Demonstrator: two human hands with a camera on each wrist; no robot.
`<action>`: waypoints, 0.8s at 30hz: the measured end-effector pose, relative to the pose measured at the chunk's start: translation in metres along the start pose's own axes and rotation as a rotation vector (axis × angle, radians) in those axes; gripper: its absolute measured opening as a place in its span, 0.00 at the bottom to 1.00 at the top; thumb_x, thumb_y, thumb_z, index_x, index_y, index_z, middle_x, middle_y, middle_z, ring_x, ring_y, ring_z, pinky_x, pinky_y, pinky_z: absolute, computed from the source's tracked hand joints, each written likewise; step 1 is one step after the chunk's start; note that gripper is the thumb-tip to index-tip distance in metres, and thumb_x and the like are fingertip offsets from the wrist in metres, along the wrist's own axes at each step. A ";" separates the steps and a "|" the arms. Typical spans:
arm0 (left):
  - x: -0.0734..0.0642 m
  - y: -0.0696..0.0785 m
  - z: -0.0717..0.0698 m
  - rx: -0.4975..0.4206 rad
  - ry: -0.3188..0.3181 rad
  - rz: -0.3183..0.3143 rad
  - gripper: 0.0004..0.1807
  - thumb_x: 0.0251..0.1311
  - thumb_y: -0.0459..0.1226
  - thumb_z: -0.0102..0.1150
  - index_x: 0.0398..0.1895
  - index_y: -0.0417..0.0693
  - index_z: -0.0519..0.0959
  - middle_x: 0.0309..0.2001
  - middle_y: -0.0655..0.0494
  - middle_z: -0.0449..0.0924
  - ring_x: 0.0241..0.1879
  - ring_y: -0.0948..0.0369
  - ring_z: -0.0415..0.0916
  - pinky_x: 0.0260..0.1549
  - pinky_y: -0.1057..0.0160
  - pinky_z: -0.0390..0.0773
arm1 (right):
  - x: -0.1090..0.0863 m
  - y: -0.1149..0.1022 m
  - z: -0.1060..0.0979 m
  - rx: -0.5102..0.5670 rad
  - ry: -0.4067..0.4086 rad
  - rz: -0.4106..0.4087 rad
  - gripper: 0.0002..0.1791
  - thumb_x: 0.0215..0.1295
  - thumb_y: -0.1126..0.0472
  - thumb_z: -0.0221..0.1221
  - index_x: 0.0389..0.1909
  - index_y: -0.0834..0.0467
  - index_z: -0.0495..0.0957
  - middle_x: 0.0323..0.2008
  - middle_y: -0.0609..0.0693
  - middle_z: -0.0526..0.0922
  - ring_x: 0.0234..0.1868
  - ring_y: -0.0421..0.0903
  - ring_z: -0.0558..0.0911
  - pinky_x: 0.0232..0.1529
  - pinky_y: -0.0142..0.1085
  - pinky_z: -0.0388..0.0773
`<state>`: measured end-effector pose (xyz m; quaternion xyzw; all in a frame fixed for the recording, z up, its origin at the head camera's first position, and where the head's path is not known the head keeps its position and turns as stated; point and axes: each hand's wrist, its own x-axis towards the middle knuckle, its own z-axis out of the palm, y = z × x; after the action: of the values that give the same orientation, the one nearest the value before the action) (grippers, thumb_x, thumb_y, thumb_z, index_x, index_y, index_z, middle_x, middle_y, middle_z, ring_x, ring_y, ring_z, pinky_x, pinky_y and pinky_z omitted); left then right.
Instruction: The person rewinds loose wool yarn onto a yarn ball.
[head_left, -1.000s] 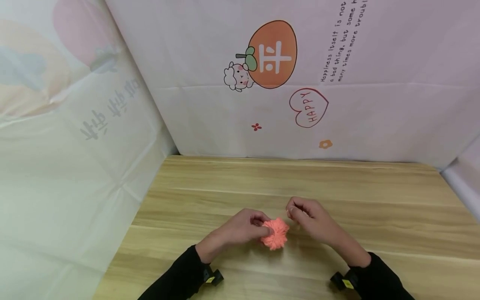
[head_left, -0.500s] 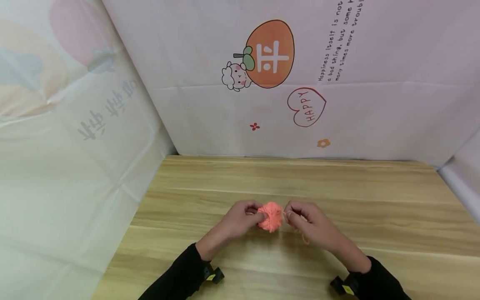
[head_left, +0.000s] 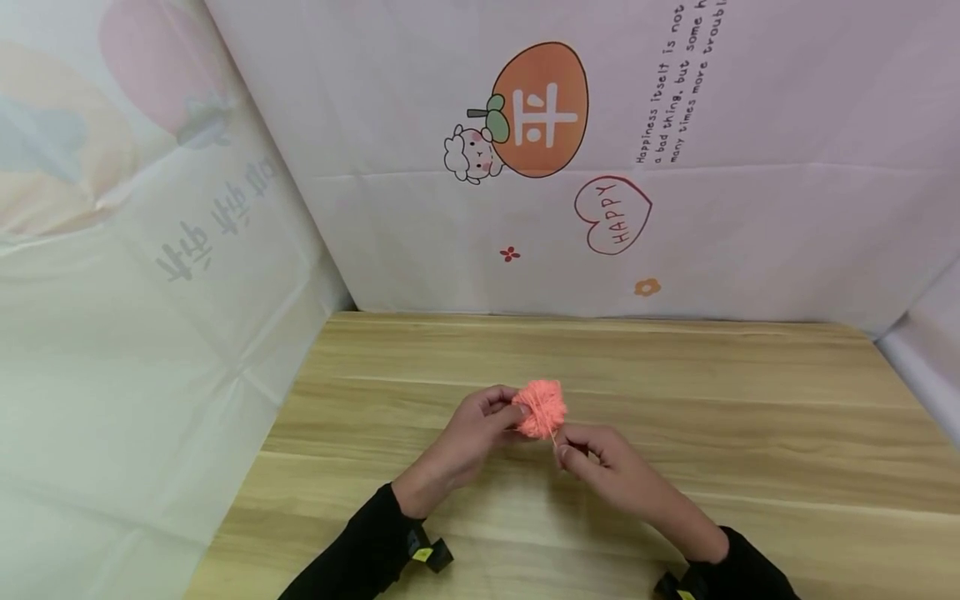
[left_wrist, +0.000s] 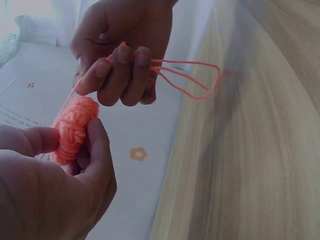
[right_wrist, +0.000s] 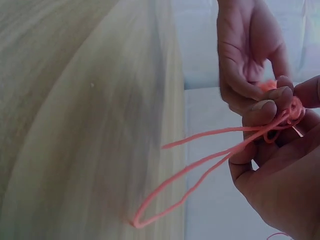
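My left hand pinches a small coral-pink ball of yarn between thumb and fingers, held above the wooden table. Strands wrap across the face of the ball. Just right of it and slightly nearer to me, my right hand pinches the yarn, and a short taut strand runs from the ball to its fingers. In the left wrist view, the right hand's fingers are curled, and a loose loop of yarn sticks out past them. The right wrist view shows this loop and a free yarn end, with small tangled coils in the palm.
A pale wooden table lies under both hands. Behind it stands a white printed cloth, and another cloth hangs along the left side. Black wrist cameras sit on both black-sleeved forearms.
The left hand has carried the yarn ball farther from me and turned it. The right hand first rose beside the ball, then moved down to its lower right, drawing the strand with it.
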<state>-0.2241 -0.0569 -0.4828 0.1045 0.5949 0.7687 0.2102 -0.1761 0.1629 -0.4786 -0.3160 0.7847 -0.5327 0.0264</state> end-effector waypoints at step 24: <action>-0.014 0.007 0.004 -0.117 -0.476 -0.008 0.14 0.66 0.37 0.57 0.49 0.37 0.73 0.43 0.52 0.77 0.39 0.62 0.78 0.38 0.66 0.80 | 0.009 0.018 -0.006 0.139 -0.019 0.179 0.12 0.79 0.60 0.45 0.39 0.55 0.77 0.15 0.48 0.70 0.10 0.36 0.61 0.10 0.29 0.64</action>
<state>-0.2118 -0.0608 -0.4736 0.2681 0.4833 0.7548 0.3532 -0.1937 0.1676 -0.4887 -0.2469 0.7705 -0.5784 0.1034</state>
